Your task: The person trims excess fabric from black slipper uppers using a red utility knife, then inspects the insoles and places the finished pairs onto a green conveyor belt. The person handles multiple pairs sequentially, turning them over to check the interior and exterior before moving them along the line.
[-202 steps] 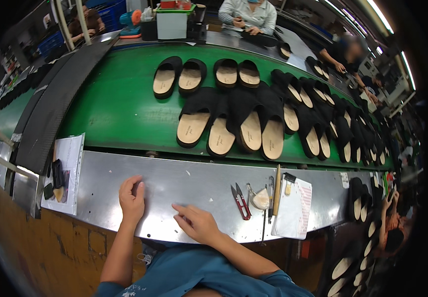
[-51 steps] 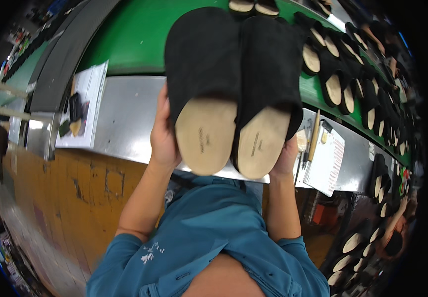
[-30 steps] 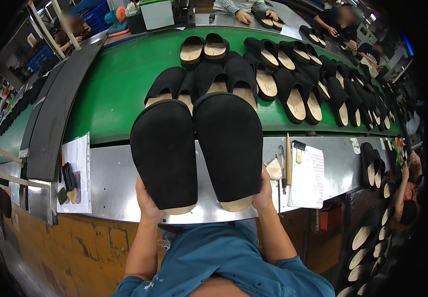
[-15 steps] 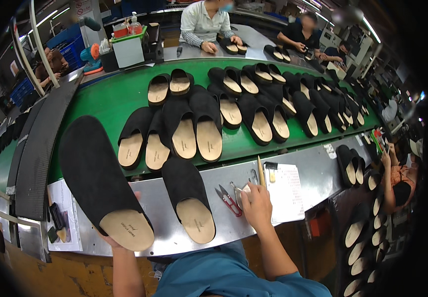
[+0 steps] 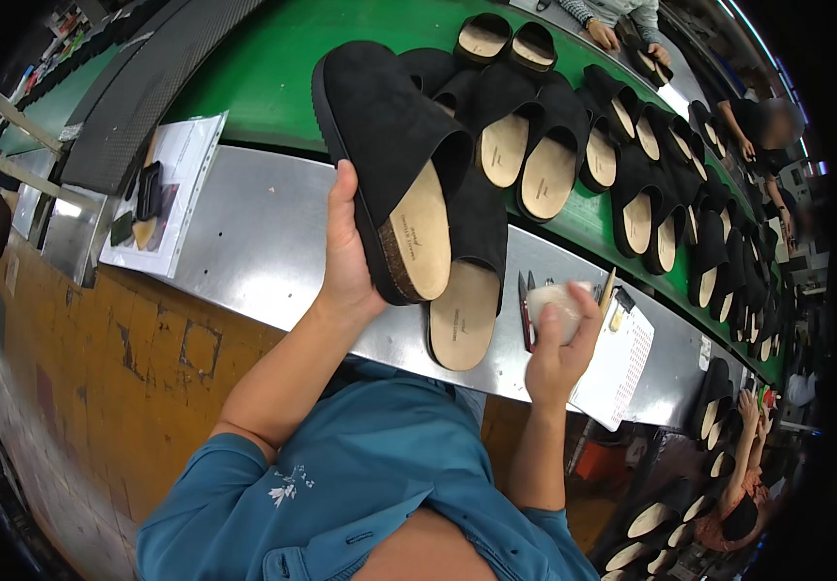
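Over the metal surface (image 5: 244, 242) at the near edge of the line, the left hand (image 5: 346, 261) has a black slipper (image 5: 394, 160) lifted up, heel end toward the person. That grip is closed on the slipper's near side, thumb along the thick sole edge, the tan insole tilted into plain view. Right beside it, a second black slipper (image 5: 467, 286) lies flat on the surface, its tan heel poking out over the near edge, its toe tucked behind the raised one so the two overlap in view.

Now the right hand (image 5: 559, 339): fingers curled round a small pale block (image 5: 556, 302), thumb up along its right side, a snug hold. What the block is made of, I cannot tell. It hovers just to the right of the lying slipper, near but not touching.

Just behind that hand sit red-handled snips (image 5: 525, 310) on the surface, and a white sheet of paper (image 5: 617, 363) lies to the right with a pencil-like stick (image 5: 608, 289) at its top. Far left on the surface there is another sheet in a clear sleeve (image 5: 171, 194) with small dark tools on it.

Beyond all this runs the green belt (image 5: 254, 87), loaded with rows of black slippers (image 5: 632, 208), tan insoles up, curving off to the right. Other people's hands (image 5: 622, 39) work at the far side.
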Demonstrator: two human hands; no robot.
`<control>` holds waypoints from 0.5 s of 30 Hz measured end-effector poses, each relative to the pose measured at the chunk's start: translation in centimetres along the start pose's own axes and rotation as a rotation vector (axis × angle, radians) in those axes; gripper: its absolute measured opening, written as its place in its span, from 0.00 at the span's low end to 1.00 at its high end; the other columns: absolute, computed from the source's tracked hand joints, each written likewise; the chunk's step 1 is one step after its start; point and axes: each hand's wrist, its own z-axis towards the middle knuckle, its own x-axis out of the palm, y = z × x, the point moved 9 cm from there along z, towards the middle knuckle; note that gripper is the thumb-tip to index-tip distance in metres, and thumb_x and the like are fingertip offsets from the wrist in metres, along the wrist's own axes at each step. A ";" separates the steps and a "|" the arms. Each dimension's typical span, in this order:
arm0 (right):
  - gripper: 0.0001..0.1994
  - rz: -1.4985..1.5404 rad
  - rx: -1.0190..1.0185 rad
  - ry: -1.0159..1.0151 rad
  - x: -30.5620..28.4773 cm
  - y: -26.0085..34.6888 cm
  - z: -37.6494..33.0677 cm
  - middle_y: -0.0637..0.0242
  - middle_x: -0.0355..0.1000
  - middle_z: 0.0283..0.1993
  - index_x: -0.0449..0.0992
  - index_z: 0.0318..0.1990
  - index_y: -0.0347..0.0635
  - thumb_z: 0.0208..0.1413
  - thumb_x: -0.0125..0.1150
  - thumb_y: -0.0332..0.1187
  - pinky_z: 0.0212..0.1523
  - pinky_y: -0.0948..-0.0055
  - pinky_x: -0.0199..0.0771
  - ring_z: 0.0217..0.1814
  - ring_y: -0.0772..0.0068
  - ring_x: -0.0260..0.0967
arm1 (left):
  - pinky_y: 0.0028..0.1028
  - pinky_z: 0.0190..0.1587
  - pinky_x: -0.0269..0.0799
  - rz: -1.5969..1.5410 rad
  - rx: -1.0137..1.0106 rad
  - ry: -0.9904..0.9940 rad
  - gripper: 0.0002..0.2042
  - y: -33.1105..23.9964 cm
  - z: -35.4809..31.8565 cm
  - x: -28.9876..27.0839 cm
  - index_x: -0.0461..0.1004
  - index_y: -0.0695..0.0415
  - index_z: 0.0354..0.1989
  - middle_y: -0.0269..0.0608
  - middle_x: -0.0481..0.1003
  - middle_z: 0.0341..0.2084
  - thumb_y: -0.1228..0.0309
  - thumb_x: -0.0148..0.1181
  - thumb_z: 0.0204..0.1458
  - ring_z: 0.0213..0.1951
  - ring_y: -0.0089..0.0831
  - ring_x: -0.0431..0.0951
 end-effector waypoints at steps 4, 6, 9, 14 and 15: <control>0.17 0.099 -0.583 0.224 5.5 10.2 -1.2 0.57 0.75 0.31 0.73 0.44 0.38 0.45 0.67 0.21 0.29 0.68 0.71 0.28 0.59 0.73 | 0.29 0.46 0.78 0.039 0.039 -0.007 0.29 -0.4 -0.5 0.7 0.69 0.58 0.55 0.40 0.77 0.46 0.44 0.41 0.63 0.45 0.28 0.79; 0.17 0.108 -0.645 0.230 6.4 11.3 -1.4 0.58 0.74 0.28 0.74 0.42 0.39 0.43 0.68 0.21 0.25 0.68 0.69 0.27 0.59 0.72 | 0.29 0.45 0.78 0.076 0.070 -0.028 0.29 -0.6 -0.8 1.0 0.69 0.58 0.55 0.40 0.77 0.45 0.44 0.40 0.63 0.44 0.28 0.80; 0.17 0.081 -0.636 0.187 6.4 11.0 -1.3 0.59 0.74 0.28 0.74 0.42 0.40 0.43 0.68 0.21 0.25 0.68 0.69 0.26 0.60 0.71 | 0.30 0.44 0.78 0.103 0.100 -0.068 0.30 -1.3 -1.1 1.2 0.69 0.58 0.55 0.41 0.77 0.44 0.43 0.40 0.62 0.43 0.30 0.80; 0.14 0.056 -0.345 0.089 4.0 5.8 -0.6 0.53 0.75 0.36 0.74 0.45 0.35 0.49 0.66 0.23 0.33 0.69 0.73 0.33 0.62 0.74 | 0.35 0.45 0.79 0.018 0.018 -0.003 0.34 -0.8 -0.9 0.4 0.68 0.58 0.56 0.44 0.76 0.47 0.38 0.39 0.60 0.45 0.35 0.79; 0.14 0.057 -0.281 0.079 3.7 4.7 -0.4 0.52 0.75 0.37 0.74 0.45 0.34 0.51 0.65 0.23 0.35 0.69 0.74 0.34 0.62 0.74 | 0.35 0.46 0.79 -0.031 -0.001 -0.013 0.34 -0.6 -0.9 0.2 0.68 0.58 0.57 0.45 0.76 0.48 0.38 0.39 0.59 0.46 0.36 0.79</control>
